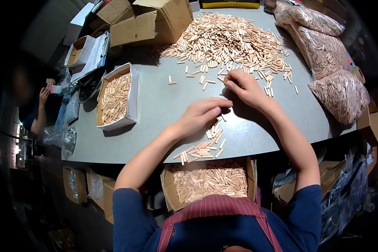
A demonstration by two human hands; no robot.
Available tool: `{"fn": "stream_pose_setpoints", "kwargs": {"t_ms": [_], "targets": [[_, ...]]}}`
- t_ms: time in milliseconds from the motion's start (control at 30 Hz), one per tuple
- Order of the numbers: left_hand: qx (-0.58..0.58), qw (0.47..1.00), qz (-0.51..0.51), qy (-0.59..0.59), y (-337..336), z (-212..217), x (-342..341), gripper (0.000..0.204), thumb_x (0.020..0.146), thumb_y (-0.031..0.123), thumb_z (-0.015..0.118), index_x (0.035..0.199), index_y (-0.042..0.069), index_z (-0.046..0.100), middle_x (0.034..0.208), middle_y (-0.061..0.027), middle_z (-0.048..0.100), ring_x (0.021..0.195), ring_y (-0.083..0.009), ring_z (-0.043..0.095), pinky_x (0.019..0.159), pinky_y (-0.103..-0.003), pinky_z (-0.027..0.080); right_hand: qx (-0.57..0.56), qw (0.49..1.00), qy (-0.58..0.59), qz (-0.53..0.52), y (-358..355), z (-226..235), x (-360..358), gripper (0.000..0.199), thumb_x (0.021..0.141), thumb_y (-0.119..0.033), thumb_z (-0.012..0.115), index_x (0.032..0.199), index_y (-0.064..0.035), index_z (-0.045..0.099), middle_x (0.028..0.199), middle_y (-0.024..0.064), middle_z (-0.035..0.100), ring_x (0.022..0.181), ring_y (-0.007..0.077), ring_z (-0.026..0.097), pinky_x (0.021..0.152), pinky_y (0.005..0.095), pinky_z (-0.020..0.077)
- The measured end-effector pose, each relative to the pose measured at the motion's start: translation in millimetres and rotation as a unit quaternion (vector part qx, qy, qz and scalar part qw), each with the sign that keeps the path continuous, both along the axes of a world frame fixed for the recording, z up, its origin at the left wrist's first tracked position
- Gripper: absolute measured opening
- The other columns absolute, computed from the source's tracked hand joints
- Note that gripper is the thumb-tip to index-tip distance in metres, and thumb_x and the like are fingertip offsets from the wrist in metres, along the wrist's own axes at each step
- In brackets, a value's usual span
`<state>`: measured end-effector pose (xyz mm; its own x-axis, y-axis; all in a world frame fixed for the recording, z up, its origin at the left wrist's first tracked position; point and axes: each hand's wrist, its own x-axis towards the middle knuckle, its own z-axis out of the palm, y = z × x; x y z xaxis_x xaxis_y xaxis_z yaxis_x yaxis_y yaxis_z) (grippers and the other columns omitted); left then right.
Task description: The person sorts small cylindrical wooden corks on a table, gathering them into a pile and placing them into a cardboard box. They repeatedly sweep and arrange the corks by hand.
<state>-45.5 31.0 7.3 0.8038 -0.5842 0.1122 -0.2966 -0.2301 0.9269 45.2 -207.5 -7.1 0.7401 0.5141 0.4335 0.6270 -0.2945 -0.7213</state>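
While both hands work on the grey table (164, 105), the scene reads like this:
Left hand: the left hand (199, 115) lies palm down, fingers loosely curled and together, fingertips resting on a few wooden dowel pins (215, 130) just under it; gripping nothing that can be seen
Right hand: the right hand (243, 86) is curled at the near edge of the large dowel heap (231, 42), fingertips bent down among the loose pins; whether it pinches any I cannot tell
Small pile: a small row of dowels (199, 150) lies at the table's near edge, just above the open cardboard box of dowels (210, 180) at the person's lap
Left side: a white-walled box (115, 97) partly filled with dowels stands well apart from the hands
Right side: clear bags of dowels (336, 90) rest along the table's right rim
Far edge: brown cartons (151, 19) stand behind the heap
Bystander: another person's hand (44, 95) shows at the far left, off the table
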Motion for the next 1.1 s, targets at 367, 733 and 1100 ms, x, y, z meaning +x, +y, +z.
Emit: {"fn": "stream_pose_setpoints", "kwargs": {"t_ms": [367,733,1100], "targets": [[-0.023,0.971,-0.225,-0.071,2,3,-55,0.033,0.108,0.028,0.059,0.117,0.005,0.079,0.125,-0.0105,0.077,0.132,-0.0309,0.064,0.117,-0.046,0.044,0.036,0.992,0.12,0.023,-5,-3,5,0.022,0.099,-0.022,0.071,0.106,-0.0004,0.072,0.093,0.0079,0.07,0.085,0.0169,0.063,0.077,0.0333,0.0513],[-0.154,0.944,0.229,0.183,19,16,-69,0.035,0.115,0.034,0.054,0.107,0.002,0.066,0.099,-0.0113,0.071,0.076,-0.0141,0.068,0.068,-0.029,0.057,0.009,0.985,0.104,0.135,27,10,-44,0.019,0.111,-0.019,0.059,0.11,-0.0002,0.061,0.094,0.0069,0.065,0.083,0.0138,0.066,0.075,0.0322,0.0546],[-0.152,0.946,0.217,0.186,24,3,-54,0.032,0.114,0.032,0.054,0.104,0.004,0.066,0.086,-0.0037,0.068,0.061,-0.0087,0.061,0.059,-0.023,0.049,0.035,0.98,0.126,0.153,33,10,-56,0.019,0.102,-0.016,0.065,0.115,-0.0024,0.068,0.096,0.0155,0.073,0.086,0.0266,0.07,0.08,0.0382,0.0557]]}}
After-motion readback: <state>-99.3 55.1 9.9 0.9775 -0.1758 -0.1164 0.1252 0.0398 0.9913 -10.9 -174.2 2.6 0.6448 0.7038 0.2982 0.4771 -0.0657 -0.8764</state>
